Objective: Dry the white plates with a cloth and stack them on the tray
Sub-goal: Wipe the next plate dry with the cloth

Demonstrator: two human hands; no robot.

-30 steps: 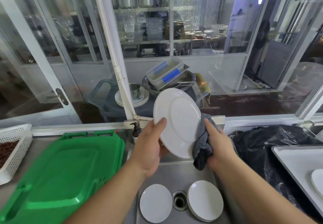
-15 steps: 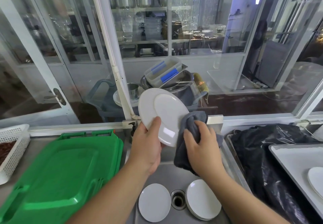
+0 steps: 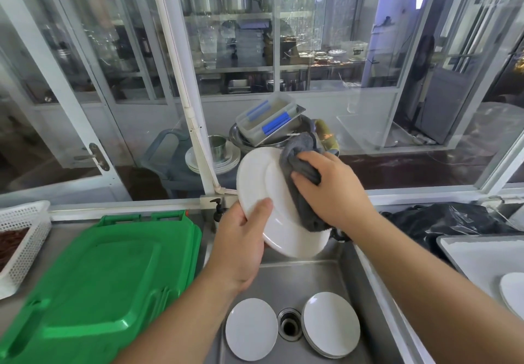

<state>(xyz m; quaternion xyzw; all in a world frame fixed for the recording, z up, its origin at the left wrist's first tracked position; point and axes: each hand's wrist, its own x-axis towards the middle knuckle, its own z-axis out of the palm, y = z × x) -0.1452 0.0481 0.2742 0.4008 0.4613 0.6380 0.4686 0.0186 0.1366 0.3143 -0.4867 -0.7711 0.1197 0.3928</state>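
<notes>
Now gripping tilted white plate [image 3: 255, 182] at lower rim, left hand [image 3: 241, 247] thumb on face; right hand [image 3: 331, 190] fingers curled, pressing grey cloth [image 3: 297, 165] onto it, above sink [image 3: 283, 275].

White plate [image 3: 256, 190] tilted above sink, grey cloth [image 3: 297, 182] bunched against it, three plates lower down.

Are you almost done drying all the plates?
Not yet. One plate already lies on the tray at the right. The left hand holds a white plate while the right hand rubs it with the grey cloth. More plates still wait in the sink.
</notes>
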